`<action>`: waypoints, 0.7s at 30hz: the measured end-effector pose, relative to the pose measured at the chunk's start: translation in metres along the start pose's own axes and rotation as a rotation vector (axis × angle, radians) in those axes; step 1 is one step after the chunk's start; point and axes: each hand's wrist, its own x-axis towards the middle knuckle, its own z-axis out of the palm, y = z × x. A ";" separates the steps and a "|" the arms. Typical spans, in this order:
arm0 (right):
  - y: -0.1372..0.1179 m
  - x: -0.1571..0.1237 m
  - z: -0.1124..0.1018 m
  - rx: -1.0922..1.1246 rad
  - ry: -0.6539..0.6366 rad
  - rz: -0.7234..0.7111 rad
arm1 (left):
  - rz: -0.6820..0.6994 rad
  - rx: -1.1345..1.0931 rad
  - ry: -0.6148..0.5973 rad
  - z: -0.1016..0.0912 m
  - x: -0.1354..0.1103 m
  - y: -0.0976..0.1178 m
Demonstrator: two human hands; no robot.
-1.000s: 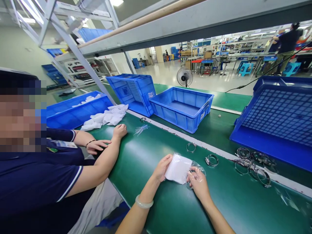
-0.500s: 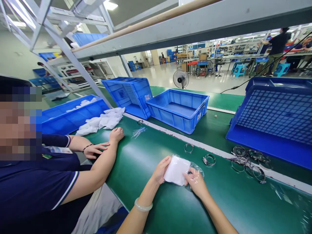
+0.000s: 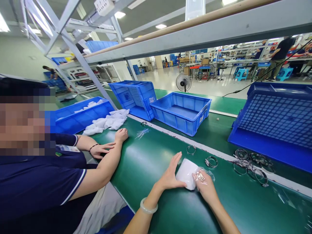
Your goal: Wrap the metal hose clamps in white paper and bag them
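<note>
A white, flat, squarish packet (image 3: 187, 174) is in front of me over the green table, with crinkled clear plastic film (image 3: 207, 175) at its right side. My right hand (image 3: 204, 183) is closed on that film and the packet's right edge; its fingertips are partly hidden. On the other side my left hand (image 3: 170, 175) is spread, thumb and fingers apart, its thumb by the packet's lower left edge. Beyond my hands lie a single metal hose clamp (image 3: 191, 149) and a small stack of hose clamps (image 3: 211, 162). More hose clamps (image 3: 251, 165) form a loose pile to the right.
A co-worker's forearms (image 3: 107, 159) rest on the table at left, near white packets (image 3: 107, 122). Blue crates (image 3: 180, 113) stand along the back, one tilted crate (image 3: 275, 123) at right. Clear plastic bags (image 3: 284, 196) lie at the right. A metal shelf beam (image 3: 170, 44) crosses above.
My left hand has loosened from the packet and its fingers have spread. The right hand keeps hold of the film. The whole view has shifted slightly.
</note>
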 end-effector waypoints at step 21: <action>0.011 -0.029 -0.012 -0.121 -0.043 0.086 | 0.121 0.430 -0.397 0.026 0.000 0.014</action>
